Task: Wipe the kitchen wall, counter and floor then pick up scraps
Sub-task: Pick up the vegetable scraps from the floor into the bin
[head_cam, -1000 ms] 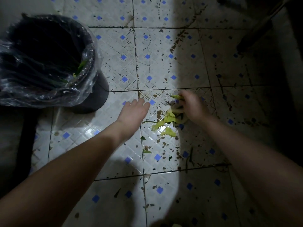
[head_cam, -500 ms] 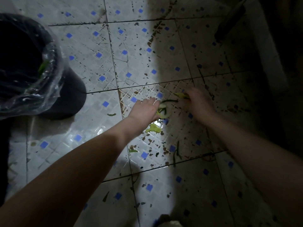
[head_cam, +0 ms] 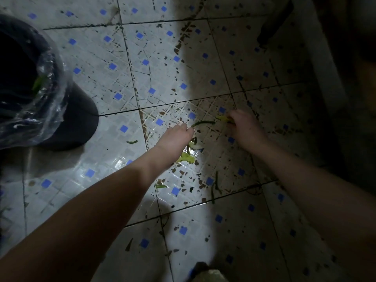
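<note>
though the light is dim, step: picking scraps off the floor (head_cam: 114,139)
left hand (head_cam: 175,138): grip open, fingers straight and low, holding nothing
right hand (head_cam: 245,128): fingers curled down; grip seems to pinch the yellow scrap (head_cam: 222,118)
green strip (head_cam: 203,123): flat on the floor between the two hands, long axis running from one hand towards the other, one end just beside the left fingertips
nearer hand: left
pale scraps (head_cam: 186,157): by the left wrist
bin (head_cam: 71,123): well apart, toward the floor's left edge
next, likely: left grip closes on the strip's nearer end
</note>
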Demonstrator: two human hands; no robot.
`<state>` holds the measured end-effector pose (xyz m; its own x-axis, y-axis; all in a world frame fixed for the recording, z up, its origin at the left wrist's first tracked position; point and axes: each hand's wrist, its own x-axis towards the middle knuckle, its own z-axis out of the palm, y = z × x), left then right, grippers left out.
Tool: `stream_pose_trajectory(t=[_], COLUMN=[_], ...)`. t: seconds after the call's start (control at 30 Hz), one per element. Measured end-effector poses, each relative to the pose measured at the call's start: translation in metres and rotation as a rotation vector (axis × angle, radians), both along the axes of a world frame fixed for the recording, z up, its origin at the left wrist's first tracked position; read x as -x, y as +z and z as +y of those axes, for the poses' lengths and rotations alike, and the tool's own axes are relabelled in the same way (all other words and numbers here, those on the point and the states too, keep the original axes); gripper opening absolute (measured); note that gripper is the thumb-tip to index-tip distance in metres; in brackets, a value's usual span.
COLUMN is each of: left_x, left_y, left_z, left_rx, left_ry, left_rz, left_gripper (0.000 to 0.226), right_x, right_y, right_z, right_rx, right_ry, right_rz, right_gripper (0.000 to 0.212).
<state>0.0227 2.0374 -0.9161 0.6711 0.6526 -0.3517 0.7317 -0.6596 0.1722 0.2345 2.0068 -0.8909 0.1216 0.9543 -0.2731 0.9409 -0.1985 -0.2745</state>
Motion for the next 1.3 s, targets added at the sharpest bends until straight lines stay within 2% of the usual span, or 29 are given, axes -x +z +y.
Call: stream_pose_trajectory(t=[0.27, 0.43, 0.53, 0.73, 0.9, 1.13, 1.3], left_x=[0.018, 0.031, 0.041, 0.065, 0.087, 0.120, 0.149], left_y=[0.015, 0.031, 0.043, 0.082, 0.111, 0.157, 0.190], left_z=[0.003, 0.007, 0.009, 0.015, 0.015, 0.013, 0.013], left_rx=[-0.026, -0.089, -0.122, -0.172, -0.272, -0.413, -0.549], left_ry=[0.056, 0.098, 0.127, 0.197, 0.239, 0.323, 0.393], left_rz=[-0.004, -0.020, -0.036, -0.051, -0.060, -0.110, -0.028], left_gripper=[0.059, 0.048, 0.043, 0.043, 0.048, 0.040, 0.043], right_x=[0.009, 0.019, 0.027, 0.047, 0.071, 0.096, 0.121], right_y=[0.008, 0.020, 0.028, 0.055, 0.082, 0.116, 0.133], right_z=[0.001, 0.004, 0.007, 0.010, 0.014, 0.019, 0.025], right_rx=[-0.047, -0.096, -0.140, -0.227, -0.286, -0.337, -0.389], right_ry=[0.045, 0.087, 0.083, 0.165, 0.210, 0.305, 0.392], right_rz=[-0.041, -0.034, -0.023, -0.021, -0.069, -0.093, -0.033], right_gripper=[0.013, 0.004, 0.016, 0.013, 0.010, 0.002, 0.006])
